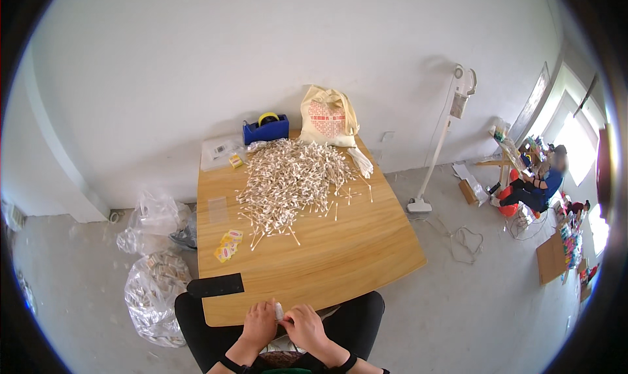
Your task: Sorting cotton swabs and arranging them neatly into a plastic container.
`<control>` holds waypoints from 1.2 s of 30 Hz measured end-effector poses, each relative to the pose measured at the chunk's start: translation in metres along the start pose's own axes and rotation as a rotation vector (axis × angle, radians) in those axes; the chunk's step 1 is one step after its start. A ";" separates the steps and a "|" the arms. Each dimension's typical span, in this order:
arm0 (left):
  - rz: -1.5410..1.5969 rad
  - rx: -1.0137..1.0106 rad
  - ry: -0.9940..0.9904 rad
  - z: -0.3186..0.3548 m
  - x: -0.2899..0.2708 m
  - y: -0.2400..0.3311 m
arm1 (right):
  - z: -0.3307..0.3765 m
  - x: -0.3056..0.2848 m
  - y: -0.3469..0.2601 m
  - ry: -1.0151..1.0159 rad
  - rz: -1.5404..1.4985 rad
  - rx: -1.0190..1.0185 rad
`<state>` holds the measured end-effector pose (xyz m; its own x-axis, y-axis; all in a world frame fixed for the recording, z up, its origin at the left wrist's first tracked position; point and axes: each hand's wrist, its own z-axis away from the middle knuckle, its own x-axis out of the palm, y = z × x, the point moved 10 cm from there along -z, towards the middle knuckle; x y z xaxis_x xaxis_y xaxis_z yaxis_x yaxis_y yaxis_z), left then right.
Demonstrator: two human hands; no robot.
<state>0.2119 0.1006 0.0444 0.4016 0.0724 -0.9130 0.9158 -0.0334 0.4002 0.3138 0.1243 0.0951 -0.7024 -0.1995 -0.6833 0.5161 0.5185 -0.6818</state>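
At the near edge of the wooden table, my left hand [260,323] and my right hand [304,325] are close together over my lap. Between their fingers is a small white bundle [279,311], perhaps cotton swabs; its details are too small to make out. Both hands are closed, with the fingertips pinching it from either side. Beyond them a large loose heap of cotton swabs [294,181] covers the far middle of the table, with some strays at its edges. Several small yellow printed cards [228,245] lie to its left, below a clear plastic sleeve [217,209].
A black strip [216,285] overhangs the wooden table [340,256] at left. Behind the heap stand a blue tape dispenser [265,131] and a cream tote bag [329,119]. Filled plastic bags [157,295] sit on the floor at left; a white stick vacuum [435,152] and a seated person [546,184] are right.
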 end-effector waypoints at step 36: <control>0.196 -0.036 0.020 0.008 -0.010 -0.001 | -0.009 -0.009 -0.023 -0.090 -0.061 -0.165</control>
<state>0.2068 0.0918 0.0520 0.5716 0.0874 -0.8158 0.8196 -0.0129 0.5729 0.3040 0.1215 0.1197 -0.6796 -0.3045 -0.6674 0.3811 0.6308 -0.6759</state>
